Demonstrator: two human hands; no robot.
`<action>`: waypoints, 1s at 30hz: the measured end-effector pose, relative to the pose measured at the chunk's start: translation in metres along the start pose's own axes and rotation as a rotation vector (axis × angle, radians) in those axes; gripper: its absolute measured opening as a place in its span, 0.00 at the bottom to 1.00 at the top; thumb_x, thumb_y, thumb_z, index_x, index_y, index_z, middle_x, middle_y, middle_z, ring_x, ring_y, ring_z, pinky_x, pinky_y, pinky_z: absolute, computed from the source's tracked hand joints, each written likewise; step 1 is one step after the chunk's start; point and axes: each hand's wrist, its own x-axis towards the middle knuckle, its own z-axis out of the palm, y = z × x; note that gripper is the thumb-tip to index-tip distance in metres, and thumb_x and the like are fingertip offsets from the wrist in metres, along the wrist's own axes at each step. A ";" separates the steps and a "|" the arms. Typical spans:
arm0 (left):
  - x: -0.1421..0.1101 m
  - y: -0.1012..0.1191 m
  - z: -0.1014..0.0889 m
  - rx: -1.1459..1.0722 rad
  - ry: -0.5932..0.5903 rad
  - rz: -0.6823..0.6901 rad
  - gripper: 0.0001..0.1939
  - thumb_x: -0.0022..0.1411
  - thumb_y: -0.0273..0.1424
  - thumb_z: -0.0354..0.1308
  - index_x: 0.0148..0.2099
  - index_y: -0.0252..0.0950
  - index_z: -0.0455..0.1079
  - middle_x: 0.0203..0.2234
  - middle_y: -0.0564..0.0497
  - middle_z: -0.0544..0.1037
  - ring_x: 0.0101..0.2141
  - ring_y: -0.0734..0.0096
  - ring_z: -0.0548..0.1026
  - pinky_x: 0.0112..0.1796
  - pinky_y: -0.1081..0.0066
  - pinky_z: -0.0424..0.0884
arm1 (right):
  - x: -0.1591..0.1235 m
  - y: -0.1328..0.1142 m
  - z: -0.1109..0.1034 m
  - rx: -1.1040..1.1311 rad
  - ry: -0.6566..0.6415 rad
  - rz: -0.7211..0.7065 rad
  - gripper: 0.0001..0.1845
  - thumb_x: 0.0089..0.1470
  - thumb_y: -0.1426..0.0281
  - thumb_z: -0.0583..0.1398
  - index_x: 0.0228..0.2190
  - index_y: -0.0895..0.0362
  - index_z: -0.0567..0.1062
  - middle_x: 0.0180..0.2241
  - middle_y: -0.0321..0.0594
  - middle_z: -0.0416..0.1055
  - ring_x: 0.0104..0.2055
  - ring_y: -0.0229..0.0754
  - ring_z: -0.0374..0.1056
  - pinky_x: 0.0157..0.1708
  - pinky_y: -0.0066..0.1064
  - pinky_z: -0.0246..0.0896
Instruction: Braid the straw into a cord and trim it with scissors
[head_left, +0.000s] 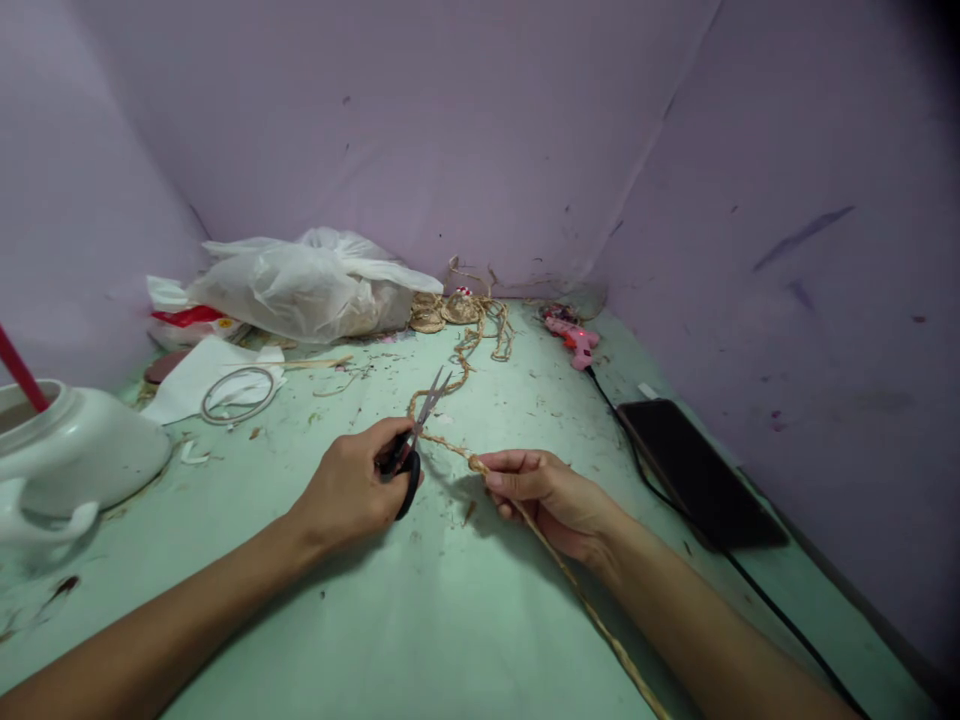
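My left hand (352, 490) grips black-handled scissors (420, 425), whose open blades straddle a braided jute rope (457, 380). My right hand (544, 495) pinches that rope at a knot just right of the blades. From my right hand the rope runs back along my forearm toward the lower right. Past the scissors it trails away to a pile of coiled rope pieces (450, 310) by the back wall.
Pale green tabletop (450, 620) littered with fibre scraps. A white teapot-like vessel (67, 455) stands at left, with a wire ring (238, 395) on white paper and a plastic bag (307, 285) behind it. A pink glue gun (571, 338), its black cable and a dark phone (694, 470) lie at right.
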 end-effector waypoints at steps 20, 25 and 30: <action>-0.014 0.023 -0.008 0.692 -0.353 0.271 0.26 0.52 0.32 0.45 0.54 0.33 0.55 0.32 0.45 0.72 0.32 0.60 0.71 0.31 0.64 0.65 | -0.003 0.009 0.012 -0.319 0.099 -0.222 0.09 0.30 0.75 0.63 0.22 0.61 0.77 0.15 0.33 0.67 0.14 0.28 0.54 0.13 0.22 0.47; -0.012 0.025 -0.010 0.682 -0.395 0.275 0.22 0.51 0.29 0.45 0.50 0.34 0.57 0.30 0.47 0.72 0.29 0.61 0.72 0.28 0.66 0.64 | -0.003 0.008 0.013 -0.344 0.081 -0.223 0.08 0.31 0.75 0.62 0.22 0.61 0.77 0.15 0.33 0.67 0.14 0.28 0.54 0.14 0.22 0.47; -0.011 0.023 -0.011 0.612 -0.394 0.269 0.13 0.47 0.24 0.45 0.38 0.36 0.61 0.26 0.50 0.72 0.27 0.65 0.71 0.27 0.70 0.62 | -0.001 0.009 0.010 -0.332 0.072 -0.231 0.08 0.31 0.75 0.63 0.22 0.61 0.77 0.15 0.33 0.67 0.14 0.27 0.54 0.13 0.22 0.46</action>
